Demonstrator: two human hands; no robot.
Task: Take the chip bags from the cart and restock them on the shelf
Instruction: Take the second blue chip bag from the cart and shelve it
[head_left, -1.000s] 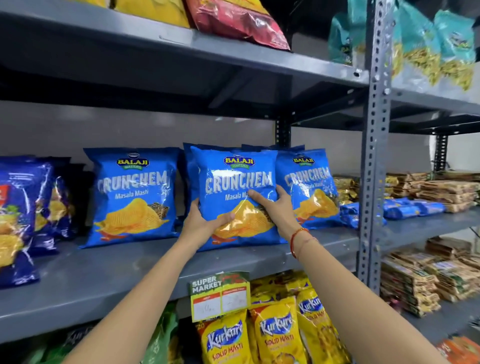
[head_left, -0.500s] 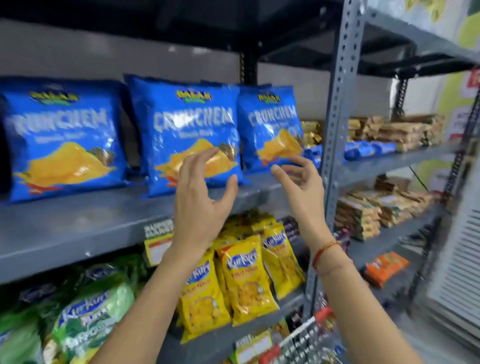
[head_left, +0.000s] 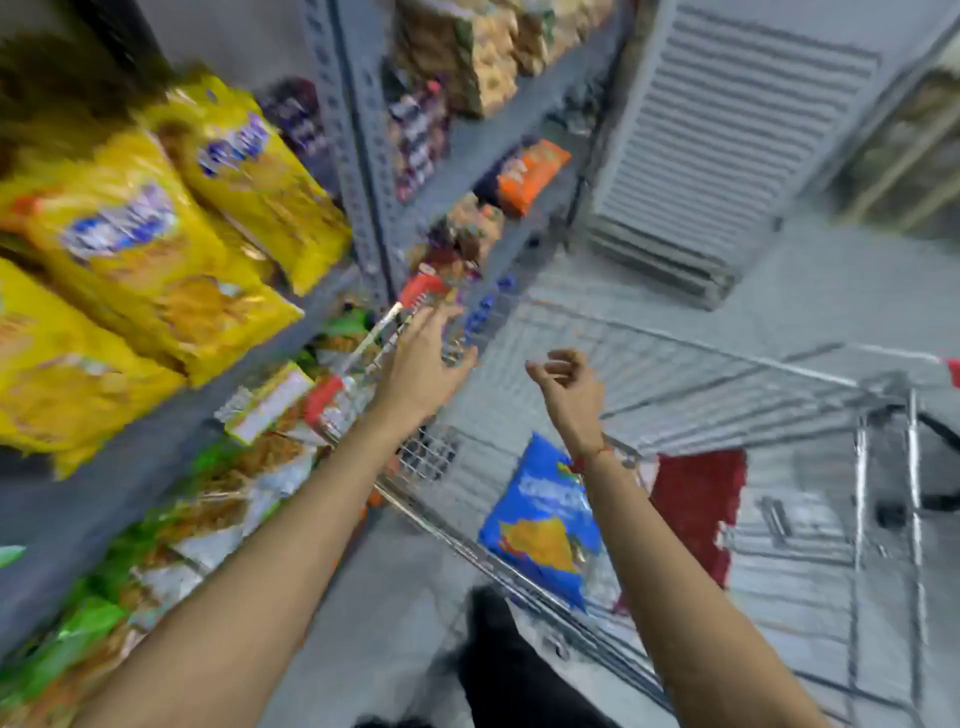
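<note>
The view is blurred by motion. A wire cart (head_left: 727, 364) with red corners stands to the right of the shelf. One blue chip bag (head_left: 540, 525) leans inside it near the closer rim. My left hand (head_left: 423, 358) hovers over the cart's left rim, fingers spread, holding nothing. My right hand (head_left: 569, 387) hangs above the basket, fingers loosely curled and empty, a red thread on its wrist. The blue bag sits below my right wrist. The shelf (head_left: 171, 415) with the blue bags placed on it is out of view.
Yellow snack bags (head_left: 156, 234) fill the shelf level at the left, green and white packs (head_left: 171, 525) the one below. A grey upright post (head_left: 348, 135) divides the racks. An orange pack (head_left: 530, 174) lies on the far rack. A red patch (head_left: 696, 504) shows through the cart. A corrugated shutter (head_left: 727, 130) stands behind.
Both hands let go of the blue bag on the shelf and dropped away from it. The view swung down and right, from the shelf to the cart.
</note>
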